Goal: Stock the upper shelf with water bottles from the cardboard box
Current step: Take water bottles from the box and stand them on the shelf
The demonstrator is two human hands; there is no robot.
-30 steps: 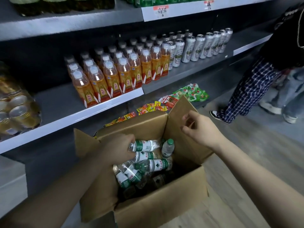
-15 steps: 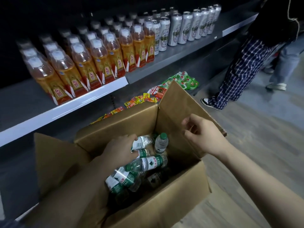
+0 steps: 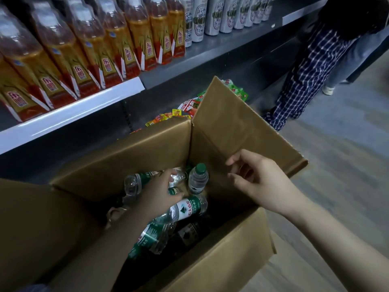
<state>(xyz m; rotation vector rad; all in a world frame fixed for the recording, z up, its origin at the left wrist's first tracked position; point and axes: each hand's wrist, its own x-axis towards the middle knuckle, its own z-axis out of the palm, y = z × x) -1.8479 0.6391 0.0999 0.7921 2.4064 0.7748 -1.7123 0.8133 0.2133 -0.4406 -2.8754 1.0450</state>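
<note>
On the shelf (image 3: pixel 69 111) above the box's far wall, a row of orange tea bottles (image 3: pixel 109 51) stands at the left, and silver cans (image 3: pixel 212 15) stand further right along the same shelf. Below them sits the open cardboard box (image 3: pixel 130 157), its flaps raised. My left hand (image 3: pixel 157 194) is inside the box toward its left wall; its fingers (image 3: pixel 171 172) are curled over a lying water bottle (image 3: pixel 139 181), with the thumb on a green-labelled bottle just beneath. More water bottles (image 3: pixel 185 209) lie jumbled on the box floor, and one upright bottle (image 3: pixel 197 179) with a green cap stands near the far right corner. My right hand (image 3: pixel 259 184) is at the box's right flap (image 3: pixel 242 125), fingers loosely bent and slightly apart, tips touching the flap's inner face. Behind the flap, coloured snack packets (image 3: pixel 189 106) lie on the lower shelf. At the far right, a person in checked trousers (image 3: pixel 307 74) stands on the floor.
</note>
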